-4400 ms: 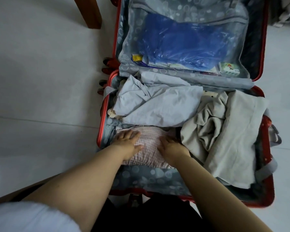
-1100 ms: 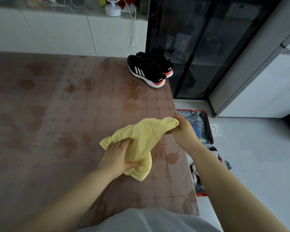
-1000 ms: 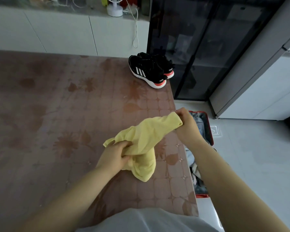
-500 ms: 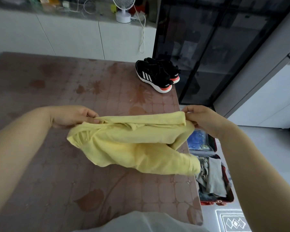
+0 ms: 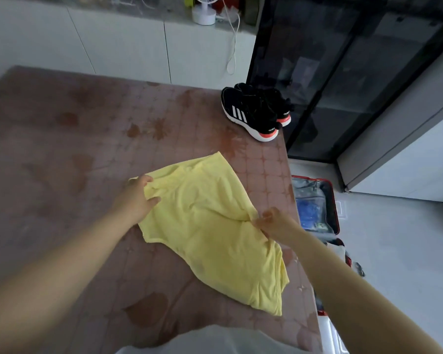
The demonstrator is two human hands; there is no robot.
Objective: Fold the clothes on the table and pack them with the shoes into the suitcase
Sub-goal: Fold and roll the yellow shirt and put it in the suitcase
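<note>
A long table under a reddish-brown cloth printed with leaves and tiles [image 5: 62,154] fills most of the head view. Behind it runs a row of white cabinet doors [image 5: 118,47], and to the right stands a tall dark glass-fronted cabinet [image 5: 327,72].

A pale yellow knit garment [image 5: 210,226] lies spread across the near right part of the table, rumpled rather than folded, its lower corner close to the table's right edge.

An open red-rimmed suitcase [image 5: 325,192] sits on the pale floor just beside that edge, well below the garment. A blue bundle shows through the clear pocket in its lid, and most of its lower half is hidden by the table and the right arm.

A pair of black trainers with white stripes and coral-and-white soles [image 5: 253,113] stands side by side at the table's far right corner, apart from the garment.

The left hand [image 5: 136,198] grips the garment's left edge, fingers curled over the hem and thumb pressed on the cloth. The right hand [image 5: 274,223] pinches a fold at the garment's right side, fingers bunched tight.

A small white desk fan [image 5: 202,11] stands on the counter above the white cabinets.
</note>
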